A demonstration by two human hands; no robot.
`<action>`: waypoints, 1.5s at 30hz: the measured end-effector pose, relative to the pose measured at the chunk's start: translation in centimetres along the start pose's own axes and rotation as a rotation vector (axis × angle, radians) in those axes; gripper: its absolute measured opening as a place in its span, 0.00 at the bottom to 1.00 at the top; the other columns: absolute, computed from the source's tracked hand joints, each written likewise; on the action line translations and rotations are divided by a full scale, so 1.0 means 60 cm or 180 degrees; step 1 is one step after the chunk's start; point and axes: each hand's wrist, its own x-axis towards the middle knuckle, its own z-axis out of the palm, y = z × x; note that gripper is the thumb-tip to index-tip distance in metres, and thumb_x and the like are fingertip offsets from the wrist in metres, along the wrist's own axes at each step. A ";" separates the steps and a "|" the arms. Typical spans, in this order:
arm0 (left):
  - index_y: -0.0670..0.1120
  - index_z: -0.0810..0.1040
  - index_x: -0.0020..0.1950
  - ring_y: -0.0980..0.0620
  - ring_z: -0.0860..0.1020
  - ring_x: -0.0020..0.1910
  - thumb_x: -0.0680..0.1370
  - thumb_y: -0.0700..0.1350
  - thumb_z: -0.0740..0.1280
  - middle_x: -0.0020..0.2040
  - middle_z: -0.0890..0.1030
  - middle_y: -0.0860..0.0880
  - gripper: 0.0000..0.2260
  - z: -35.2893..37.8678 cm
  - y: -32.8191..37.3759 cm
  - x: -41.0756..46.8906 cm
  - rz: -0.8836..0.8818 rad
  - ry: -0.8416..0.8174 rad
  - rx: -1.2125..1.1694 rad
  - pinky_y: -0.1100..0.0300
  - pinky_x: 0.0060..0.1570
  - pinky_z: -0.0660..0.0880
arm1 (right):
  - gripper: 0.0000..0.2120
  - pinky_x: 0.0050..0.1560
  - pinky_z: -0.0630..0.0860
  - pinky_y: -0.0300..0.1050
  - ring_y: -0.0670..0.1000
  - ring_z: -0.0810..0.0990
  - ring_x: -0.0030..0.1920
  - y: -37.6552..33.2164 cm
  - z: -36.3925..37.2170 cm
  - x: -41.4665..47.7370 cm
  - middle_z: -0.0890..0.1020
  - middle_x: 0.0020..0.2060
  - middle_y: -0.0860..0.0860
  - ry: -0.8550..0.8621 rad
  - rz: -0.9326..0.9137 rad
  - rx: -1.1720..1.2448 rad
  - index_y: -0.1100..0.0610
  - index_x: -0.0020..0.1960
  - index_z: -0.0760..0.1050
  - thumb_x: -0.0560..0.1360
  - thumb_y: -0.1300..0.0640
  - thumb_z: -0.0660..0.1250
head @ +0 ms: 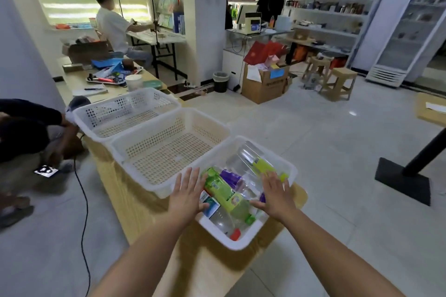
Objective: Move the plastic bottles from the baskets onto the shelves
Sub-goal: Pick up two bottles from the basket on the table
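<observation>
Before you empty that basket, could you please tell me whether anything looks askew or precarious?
Yes: the nearest basket, holding the bottles, sits skewed to the other two, its near corner jutting past the table edge. Both hands, left hand and right hand, hover open over it.

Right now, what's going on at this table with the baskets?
A person is reaching with both bare hands into the nearest white perforated plastic basket, which holds a jumble of plastic bottles lying on their sides. The left hand is spread beside a green-labelled clear bottle, and the right hand hovers open over the clear bottles on the other side. Neither hand has gripped anything yet. The two other white perforated baskets further along the wooden table are empty.
</observation>
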 end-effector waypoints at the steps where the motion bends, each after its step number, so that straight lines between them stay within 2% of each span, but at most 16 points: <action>1: 0.53 0.30 0.72 0.46 0.30 0.73 0.80 0.59 0.58 0.77 0.34 0.45 0.37 0.002 0.010 0.012 -0.0010 -0.0070 0.0003 0.49 0.62 0.19 | 0.45 0.74 0.37 0.57 0.54 0.39 0.77 0.019 -0.002 0.017 0.41 0.78 0.55 -0.0052 -0.0033 -0.0050 0.55 0.78 0.39 0.75 0.34 0.57; 5: 0.63 0.35 0.75 0.45 0.29 0.73 0.79 0.40 0.58 0.74 0.30 0.50 0.38 0.010 0.041 0.059 0.0040 -0.0117 -0.0017 0.48 0.62 0.19 | 0.42 0.74 0.38 0.58 0.54 0.38 0.77 0.087 -0.010 0.091 0.39 0.77 0.54 -0.0219 -0.0274 -0.0291 0.54 0.78 0.38 0.77 0.43 0.62; 10: 0.62 0.36 0.76 0.43 0.31 0.75 0.80 0.42 0.61 0.78 0.33 0.49 0.38 0.021 0.068 0.113 -0.0184 -0.0413 0.0178 0.42 0.73 0.34 | 0.42 0.75 0.44 0.55 0.54 0.43 0.78 0.130 -0.028 0.174 0.43 0.78 0.51 -0.0260 -0.0975 -0.0760 0.49 0.78 0.45 0.75 0.57 0.68; 12: 0.58 0.38 0.77 0.44 0.32 0.75 0.81 0.41 0.59 0.78 0.35 0.47 0.36 0.018 0.083 0.127 -0.0236 -0.0561 0.0303 0.43 0.72 0.32 | 0.44 0.70 0.64 0.55 0.59 0.61 0.74 0.140 -0.030 0.208 0.61 0.75 0.54 0.0036 -0.1580 -0.0936 0.49 0.73 0.67 0.60 0.57 0.80; 13: 0.57 0.38 0.78 0.44 0.31 0.75 0.81 0.40 0.59 0.78 0.36 0.47 0.36 0.020 0.088 0.133 -0.0262 -0.0594 0.0341 0.43 0.71 0.31 | 0.44 0.59 0.75 0.53 0.60 0.73 0.67 0.148 -0.024 0.228 0.73 0.68 0.55 0.0190 -0.1769 -0.1072 0.48 0.62 0.78 0.46 0.58 0.84; 15: 0.57 0.38 0.78 0.44 0.33 0.75 0.80 0.39 0.61 0.79 0.38 0.46 0.37 0.023 0.094 0.143 -0.0363 -0.0640 0.0315 0.44 0.69 0.30 | 0.40 0.43 0.81 0.47 0.57 0.83 0.55 0.162 -0.010 0.265 0.82 0.57 0.52 0.0422 -0.1960 -0.1132 0.45 0.46 0.84 0.34 0.63 0.83; 20: 0.60 0.41 0.77 0.43 0.43 0.78 0.78 0.40 0.65 0.80 0.44 0.47 0.40 0.025 0.092 0.148 -0.0532 -0.0759 0.0136 0.46 0.70 0.31 | 0.27 0.52 0.80 0.50 0.58 0.83 0.54 0.158 -0.016 0.319 0.81 0.58 0.54 0.0534 -0.2724 -0.1194 0.47 0.41 0.84 0.44 0.60 0.85; 22: 0.61 0.43 0.77 0.42 0.46 0.78 0.78 0.37 0.64 0.79 0.46 0.47 0.40 0.025 0.095 0.149 -0.0586 -0.0740 0.0036 0.46 0.74 0.35 | 0.23 0.64 0.68 0.51 0.59 0.82 0.55 0.153 -0.013 0.337 0.81 0.59 0.54 0.0525 -0.2915 -0.1231 0.47 0.40 0.84 0.48 0.60 0.84; 24: 0.63 0.44 0.77 0.40 0.45 0.77 0.77 0.35 0.64 0.79 0.47 0.47 0.41 0.025 0.098 0.150 -0.0661 -0.0759 -0.0017 0.45 0.75 0.40 | 0.11 0.70 0.53 0.52 0.62 0.81 0.56 0.147 -0.004 0.351 0.78 0.62 0.54 0.0981 -0.3163 -0.1273 0.47 0.39 0.83 0.59 0.59 0.77; 26: 0.63 0.45 0.77 0.39 0.44 0.77 0.77 0.35 0.64 0.79 0.47 0.48 0.40 0.018 0.100 0.152 -0.0735 -0.0825 -0.0056 0.44 0.76 0.44 | 0.07 0.72 0.49 0.53 0.64 0.80 0.56 0.141 0.000 0.365 0.72 0.63 0.52 0.1137 -0.3214 -0.1232 0.47 0.38 0.82 0.66 0.58 0.68; 29: 0.64 0.45 0.77 0.39 0.45 0.77 0.78 0.36 0.63 0.78 0.48 0.46 0.39 0.008 0.102 0.154 -0.0739 -0.0868 -0.0040 0.45 0.76 0.46 | 0.19 0.70 0.49 0.55 0.66 0.79 0.57 0.137 0.002 0.381 0.78 0.60 0.53 0.0885 -0.3172 -0.1509 0.47 0.39 0.81 0.52 0.59 0.82; 31: 0.64 0.46 0.77 0.38 0.46 0.76 0.77 0.37 0.64 0.78 0.49 0.44 0.39 -0.001 0.107 0.154 -0.0751 -0.0837 -0.0043 0.46 0.76 0.46 | 0.24 0.70 0.49 0.56 0.65 0.79 0.58 0.137 0.000 0.388 0.81 0.57 0.53 0.0755 -0.3127 -0.1566 0.46 0.39 0.81 0.46 0.59 0.85; 38: 0.55 0.57 0.75 0.39 0.52 0.75 0.75 0.38 0.67 0.76 0.52 0.39 0.33 -0.021 0.111 0.144 -0.0746 -0.0851 0.0318 0.47 0.74 0.42 | 0.24 0.71 0.48 0.58 0.64 0.79 0.59 0.136 -0.009 0.382 0.81 0.58 0.54 0.0732 -0.3191 -0.1533 0.46 0.36 0.81 0.45 0.62 0.84; 40: 0.50 0.60 0.72 0.40 0.57 0.72 0.70 0.39 0.71 0.74 0.59 0.40 0.33 -0.022 0.112 0.132 -0.0661 -0.0752 0.0475 0.48 0.74 0.43 | 0.25 0.70 0.50 0.59 0.64 0.79 0.59 0.134 -0.011 0.383 0.81 0.59 0.55 0.0679 -0.3246 -0.1676 0.45 0.36 0.81 0.44 0.61 0.84; 43: 0.46 0.73 0.60 0.42 0.71 0.63 0.54 0.44 0.80 0.62 0.75 0.43 0.36 -0.015 0.109 0.113 -0.0328 -0.0578 0.0634 0.49 0.70 0.59 | 0.20 0.66 0.60 0.60 0.63 0.80 0.58 0.128 -0.014 0.390 0.81 0.59 0.53 0.0590 -0.3460 -0.2190 0.43 0.35 0.80 0.49 0.54 0.85; 45: 0.45 0.75 0.63 0.43 0.74 0.64 0.60 0.43 0.78 0.63 0.77 0.44 0.32 -0.019 0.109 0.101 -0.0161 -0.0757 0.0764 0.50 0.70 0.63 | 0.15 0.63 0.65 0.59 0.62 0.81 0.54 0.126 -0.016 0.394 0.82 0.55 0.52 0.0743 -0.3644 -0.2515 0.42 0.32 0.77 0.55 0.51 0.83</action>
